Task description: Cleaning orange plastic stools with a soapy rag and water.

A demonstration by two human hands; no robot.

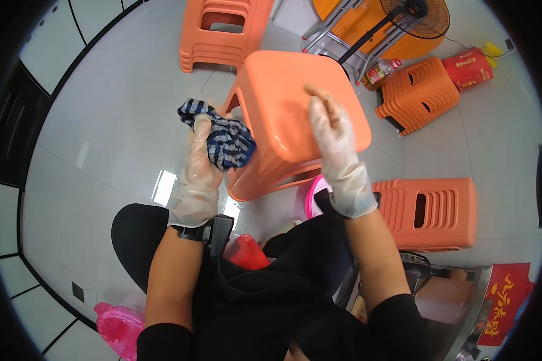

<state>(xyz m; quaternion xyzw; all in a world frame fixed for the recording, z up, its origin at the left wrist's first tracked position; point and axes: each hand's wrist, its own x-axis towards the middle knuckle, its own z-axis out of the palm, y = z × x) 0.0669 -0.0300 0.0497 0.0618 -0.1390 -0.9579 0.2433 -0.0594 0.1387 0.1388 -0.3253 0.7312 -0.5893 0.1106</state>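
Observation:
In front of me an orange plastic stool [293, 99] stands upright on the tiled floor. My left hand [201, 167], in a clear glove, holds a crumpled blue, black and white patterned cloth [230, 140] beside the stool's left side. Above the seat's right part is my right hand [336, 135], also gloved, its fingers curled together; whether it touches the seat cannot be told. Part of the left hand's fingers is hidden behind the cloth.
Stacked orange stools stand at the upper left [226, 45], lie at the upper right [418, 94] and stand at the right [433, 212]. Near the back are a fan [415, 16], folded table [370, 40] and oil bottle [379, 74]. A pink basin [311, 198] is beside the stool.

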